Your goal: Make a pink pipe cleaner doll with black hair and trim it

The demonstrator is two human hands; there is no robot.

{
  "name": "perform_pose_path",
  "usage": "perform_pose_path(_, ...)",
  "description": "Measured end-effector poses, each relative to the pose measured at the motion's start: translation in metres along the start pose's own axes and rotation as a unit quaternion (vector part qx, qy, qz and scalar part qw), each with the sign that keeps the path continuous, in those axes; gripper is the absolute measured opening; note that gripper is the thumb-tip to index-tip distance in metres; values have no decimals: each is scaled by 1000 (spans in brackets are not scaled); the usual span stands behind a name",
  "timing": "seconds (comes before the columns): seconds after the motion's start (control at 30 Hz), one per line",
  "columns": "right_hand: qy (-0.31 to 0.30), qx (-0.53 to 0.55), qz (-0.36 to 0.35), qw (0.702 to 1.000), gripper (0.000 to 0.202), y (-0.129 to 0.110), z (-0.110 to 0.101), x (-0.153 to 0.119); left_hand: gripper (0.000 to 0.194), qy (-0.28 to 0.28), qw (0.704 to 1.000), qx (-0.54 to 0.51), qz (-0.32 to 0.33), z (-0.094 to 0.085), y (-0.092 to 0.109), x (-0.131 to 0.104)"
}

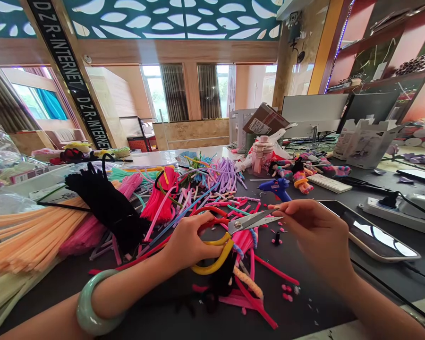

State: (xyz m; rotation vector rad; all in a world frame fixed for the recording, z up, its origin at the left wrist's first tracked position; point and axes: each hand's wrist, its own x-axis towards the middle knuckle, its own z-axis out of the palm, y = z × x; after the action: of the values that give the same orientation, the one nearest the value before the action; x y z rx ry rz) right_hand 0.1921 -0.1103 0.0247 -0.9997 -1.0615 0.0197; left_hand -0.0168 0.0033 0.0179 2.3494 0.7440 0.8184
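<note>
My left hand [191, 238], with a pale green bangle on the wrist, grips the yellow handles of a pair of scissors [239, 225]. The metal blades point right, slightly parted. At their tips is my right hand [304, 219], thumb and fingers pinched together; what it holds, if anything, is too small to tell. Beneath the scissors lie pink pipe cleaners [242, 241], a black fuzzy piece [221, 278] and a red pipe cleaner [278, 270]. Small pink clippings [287, 293] are scattered on the dark table [304, 302].
Black [109, 208], peach [31, 233] and hot pink pipe cleaner bundles [161, 196] cover the left side. Beyond the hands are a blue glue gun [276, 189] and a pink bottle [262, 156]. A phone [368, 231] and a power strip [407, 215] lie at right.
</note>
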Motion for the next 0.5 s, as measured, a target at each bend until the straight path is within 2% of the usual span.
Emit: perform_pose_path(0.5,-7,4,8,1000,22,2,-2,-1,34,7,1000,18,20,-1,-2,0)
